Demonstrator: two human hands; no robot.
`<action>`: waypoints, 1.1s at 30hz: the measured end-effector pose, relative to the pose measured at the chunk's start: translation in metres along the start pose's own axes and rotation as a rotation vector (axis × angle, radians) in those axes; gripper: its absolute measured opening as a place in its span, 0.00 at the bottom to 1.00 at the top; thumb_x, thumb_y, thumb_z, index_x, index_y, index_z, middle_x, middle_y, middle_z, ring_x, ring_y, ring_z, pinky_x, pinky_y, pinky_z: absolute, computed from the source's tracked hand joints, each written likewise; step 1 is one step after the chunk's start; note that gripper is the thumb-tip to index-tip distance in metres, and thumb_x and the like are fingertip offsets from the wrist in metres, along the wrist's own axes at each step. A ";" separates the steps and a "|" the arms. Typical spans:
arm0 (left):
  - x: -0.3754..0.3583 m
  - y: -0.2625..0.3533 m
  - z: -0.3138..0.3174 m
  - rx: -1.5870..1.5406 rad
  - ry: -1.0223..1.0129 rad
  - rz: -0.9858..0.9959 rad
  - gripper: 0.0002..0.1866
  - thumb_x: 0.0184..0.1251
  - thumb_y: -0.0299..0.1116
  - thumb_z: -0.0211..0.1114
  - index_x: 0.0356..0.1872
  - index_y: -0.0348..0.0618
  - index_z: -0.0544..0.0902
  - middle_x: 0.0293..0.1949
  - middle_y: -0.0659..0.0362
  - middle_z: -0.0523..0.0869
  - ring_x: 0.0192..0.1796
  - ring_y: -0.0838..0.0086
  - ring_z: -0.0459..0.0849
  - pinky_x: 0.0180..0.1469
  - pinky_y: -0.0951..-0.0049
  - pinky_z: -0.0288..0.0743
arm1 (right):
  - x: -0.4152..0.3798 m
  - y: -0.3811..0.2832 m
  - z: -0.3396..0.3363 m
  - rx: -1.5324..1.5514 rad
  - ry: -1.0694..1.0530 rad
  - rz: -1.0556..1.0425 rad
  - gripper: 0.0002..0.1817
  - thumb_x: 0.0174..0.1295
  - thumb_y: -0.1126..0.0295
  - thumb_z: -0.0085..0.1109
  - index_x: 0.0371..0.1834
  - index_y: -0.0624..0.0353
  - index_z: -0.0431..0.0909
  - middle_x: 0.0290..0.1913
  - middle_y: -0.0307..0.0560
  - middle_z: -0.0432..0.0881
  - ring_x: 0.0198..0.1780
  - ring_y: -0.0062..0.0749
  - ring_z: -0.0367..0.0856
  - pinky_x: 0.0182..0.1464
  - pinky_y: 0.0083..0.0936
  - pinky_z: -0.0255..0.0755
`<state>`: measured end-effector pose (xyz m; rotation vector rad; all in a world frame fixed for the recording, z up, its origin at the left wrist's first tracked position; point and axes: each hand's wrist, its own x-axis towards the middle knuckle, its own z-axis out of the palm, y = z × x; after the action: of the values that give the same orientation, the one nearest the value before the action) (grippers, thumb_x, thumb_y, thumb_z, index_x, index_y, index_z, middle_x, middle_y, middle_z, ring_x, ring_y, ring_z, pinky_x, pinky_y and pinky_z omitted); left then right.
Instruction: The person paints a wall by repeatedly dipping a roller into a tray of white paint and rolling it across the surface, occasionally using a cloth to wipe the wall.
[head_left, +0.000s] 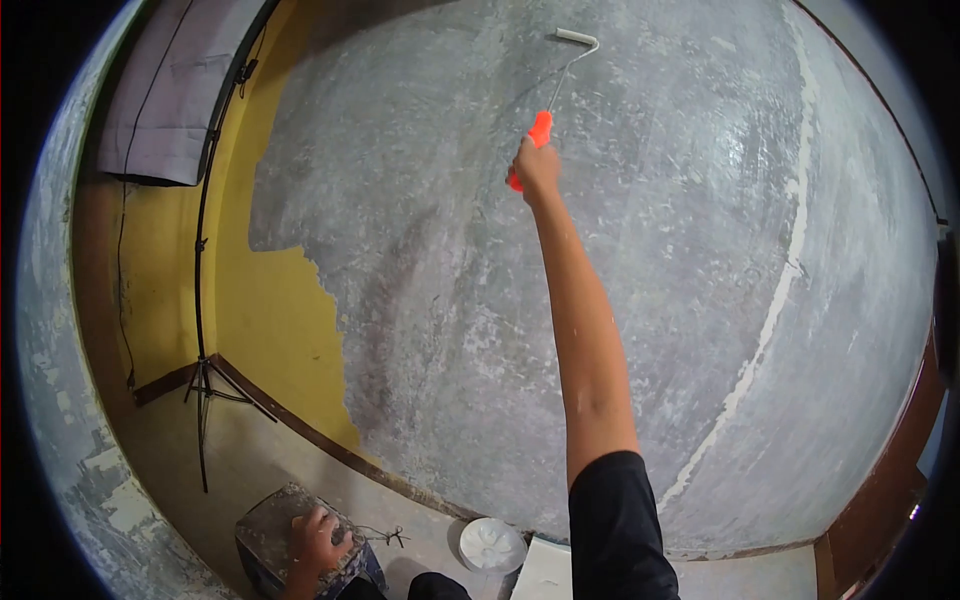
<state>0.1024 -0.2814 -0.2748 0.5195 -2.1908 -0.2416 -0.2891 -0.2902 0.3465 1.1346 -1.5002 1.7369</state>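
Observation:
My right hand (pixel 535 168) is raised high and grips the orange handle of a paint roller (pixel 560 75). Its small white roller head rests against the grey, patchy wall (pixel 700 250) near the top. My right arm, in a black sleeve, stretches up from the bottom of the view. Lower left, my left hand (pixel 318 535) lies flat on top of a dirty, paint-stained block or stool (pixel 270 520) on the floor.
A yellow painted area (pixel 270 310) remains on the wall's left side. A black tripod stand (pixel 203 370) leans in the corner under a hanging grey cloth (pixel 165 90). A white round container (pixel 492 545) and a white tray (pixel 545 572) sit on the floor by the wall.

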 end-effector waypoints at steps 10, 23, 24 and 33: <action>0.003 -0.007 0.007 -0.033 -0.004 -0.043 0.17 0.45 0.44 0.71 0.26 0.43 0.77 0.32 0.53 0.75 0.35 0.56 0.78 0.36 0.55 0.71 | -0.071 0.066 0.065 0.585 -0.206 0.349 0.07 0.63 0.66 0.52 0.30 0.55 0.70 0.21 0.41 0.71 0.20 0.32 0.73 0.20 0.33 0.70; 0.002 -0.006 0.011 0.003 -0.090 -0.066 0.18 0.43 0.45 0.71 0.30 0.42 0.80 0.35 0.51 0.76 0.38 0.53 0.78 0.41 0.53 0.69 | -0.428 0.090 -0.050 0.630 -0.293 0.717 0.11 0.74 0.61 0.48 0.39 0.56 0.63 0.21 0.39 0.70 0.14 0.26 0.70 0.16 0.26 0.68; 0.001 -0.004 0.014 0.017 -0.048 -0.056 0.18 0.43 0.44 0.71 0.29 0.42 0.80 0.35 0.51 0.76 0.38 0.53 0.77 0.41 0.53 0.68 | -0.408 0.092 -0.048 0.636 -0.295 0.660 0.11 0.73 0.61 0.48 0.38 0.56 0.64 0.21 0.39 0.69 0.13 0.26 0.69 0.15 0.25 0.67; 0.018 0.013 0.008 0.098 -0.130 -0.013 0.17 0.46 0.44 0.69 0.29 0.42 0.79 0.33 0.52 0.75 0.37 0.52 0.77 0.42 0.51 0.68 | -0.064 -0.006 -0.013 0.745 -0.301 0.469 0.12 0.69 0.62 0.52 0.32 0.56 0.65 0.20 0.39 0.69 0.15 0.25 0.70 0.15 0.25 0.66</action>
<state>0.0826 -0.2774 -0.2625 0.5862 -2.3352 -0.1801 -0.2565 -0.2692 0.2939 1.5380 -1.3872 2.6863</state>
